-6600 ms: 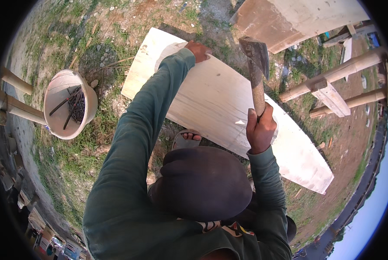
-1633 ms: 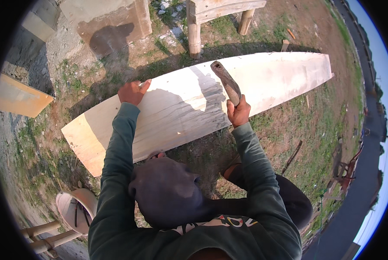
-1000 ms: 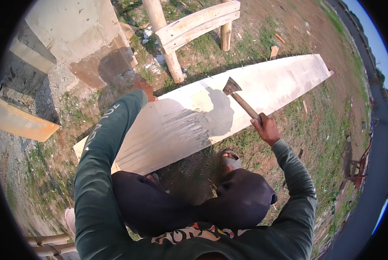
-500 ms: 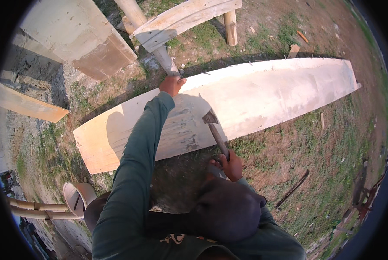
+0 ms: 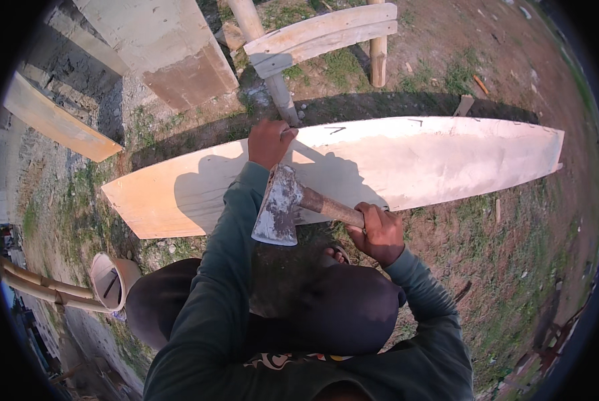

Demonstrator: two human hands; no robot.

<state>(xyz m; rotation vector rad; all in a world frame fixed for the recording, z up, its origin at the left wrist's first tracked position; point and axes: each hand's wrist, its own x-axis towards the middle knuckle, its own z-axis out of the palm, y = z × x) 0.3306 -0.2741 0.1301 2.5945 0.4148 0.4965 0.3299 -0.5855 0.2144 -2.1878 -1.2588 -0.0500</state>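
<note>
A long, pale wooden panel point(image 5: 406, 164) with a curved far edge stretches across in front of me. Several dark nails point(image 5: 416, 122) stick out along that edge, some looking bent. My left hand point(image 5: 270, 143) is closed at the far edge, gripping the panel there; its fingertips are partly hidden. My right hand point(image 5: 378, 232) is wrapped round the wooden handle of a hatchet point(image 5: 285, 207). The hatchet's broad, worn head, blotched white, is raised over the near side of the panel, close by my left forearm.
Beyond the panel, a curved board point(image 5: 326, 37) is fixed to wooden posts point(image 5: 378, 60). Concrete-smeared sheets point(image 5: 179, 53) and a curved plank point(image 5: 65, 120) lie left. A pale bucket point(image 5: 112, 284) stands beside my leg, near bamboo poles point(image 5: 45, 287). Grassy dirt surrounds the panel.
The hatchet has come up off the panel toward me, its head swinging left to my left forearm. My right hand has risen. The panel looks narrower, as if tilted; my left hand stays at its edge.
</note>
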